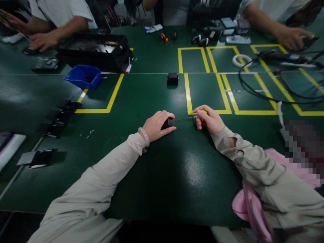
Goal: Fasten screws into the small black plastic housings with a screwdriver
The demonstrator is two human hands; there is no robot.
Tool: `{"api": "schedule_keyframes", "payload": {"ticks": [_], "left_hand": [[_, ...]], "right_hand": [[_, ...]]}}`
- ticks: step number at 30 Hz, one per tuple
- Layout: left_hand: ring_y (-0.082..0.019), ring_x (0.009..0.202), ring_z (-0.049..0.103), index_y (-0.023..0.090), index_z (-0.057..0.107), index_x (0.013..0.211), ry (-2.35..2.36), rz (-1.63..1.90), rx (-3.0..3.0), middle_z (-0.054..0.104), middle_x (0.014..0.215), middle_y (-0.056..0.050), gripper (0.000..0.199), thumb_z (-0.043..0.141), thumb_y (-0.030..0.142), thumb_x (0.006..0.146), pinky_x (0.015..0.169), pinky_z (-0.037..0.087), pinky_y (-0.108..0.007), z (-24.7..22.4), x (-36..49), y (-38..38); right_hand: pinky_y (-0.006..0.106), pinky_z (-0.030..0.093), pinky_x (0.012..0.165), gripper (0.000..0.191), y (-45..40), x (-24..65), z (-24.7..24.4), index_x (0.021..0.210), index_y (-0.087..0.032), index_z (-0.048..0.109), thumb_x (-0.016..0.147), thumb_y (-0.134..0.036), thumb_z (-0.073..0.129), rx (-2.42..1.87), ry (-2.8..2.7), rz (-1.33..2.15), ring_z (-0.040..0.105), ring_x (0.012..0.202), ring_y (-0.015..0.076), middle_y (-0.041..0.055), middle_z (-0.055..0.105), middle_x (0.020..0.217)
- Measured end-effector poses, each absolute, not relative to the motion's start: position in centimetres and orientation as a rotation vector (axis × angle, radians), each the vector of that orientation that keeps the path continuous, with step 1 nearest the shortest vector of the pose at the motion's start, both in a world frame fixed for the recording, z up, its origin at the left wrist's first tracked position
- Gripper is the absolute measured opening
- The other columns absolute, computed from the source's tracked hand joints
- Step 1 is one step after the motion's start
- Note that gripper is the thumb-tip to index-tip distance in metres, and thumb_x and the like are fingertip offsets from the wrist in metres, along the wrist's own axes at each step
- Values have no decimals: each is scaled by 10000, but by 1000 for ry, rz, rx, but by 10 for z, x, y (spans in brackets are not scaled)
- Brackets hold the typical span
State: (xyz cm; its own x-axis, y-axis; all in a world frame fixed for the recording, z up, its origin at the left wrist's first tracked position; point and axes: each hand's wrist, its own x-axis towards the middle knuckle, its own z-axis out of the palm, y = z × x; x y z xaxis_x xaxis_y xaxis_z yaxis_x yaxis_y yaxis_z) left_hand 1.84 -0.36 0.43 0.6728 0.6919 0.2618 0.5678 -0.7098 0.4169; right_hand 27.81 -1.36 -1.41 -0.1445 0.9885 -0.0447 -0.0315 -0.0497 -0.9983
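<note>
My left hand [158, 126] is closed around a small black box [170, 123] on the green table. From the right, my right hand [209, 118] grips a screwdriver [186, 118] near its clear handle, and its thin shaft points left with the tip at the box's side. Most of the handle is hidden by my fingers. A similar black box [172, 79] stands farther back on the table. Several small screws [90, 132] lie to the left of my left hand.
A blue bin [84, 76] and a large black case [96, 50] stand back left, with a row of black parts [59, 116] nearer. Yellow tape [188, 94] marks rectangles. A black cable [249, 88] loops at right. Other people's hands work across the table.
</note>
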Motion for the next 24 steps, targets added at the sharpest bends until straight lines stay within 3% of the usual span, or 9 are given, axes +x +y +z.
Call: {"api": "schedule_keyframes", "payload": {"ticks": [24], "left_hand": [[-234, 988, 568, 191, 545, 1141, 1010, 571, 2575, 630, 1102, -78, 344, 554, 469, 939, 874, 459, -362, 5, 18, -4]], "right_hand": [[229, 427, 411, 297, -15, 278, -11, 955, -210, 544, 871, -475, 648, -1151, -1255, 1375, 512, 380, 90, -102, 512, 455]]}}
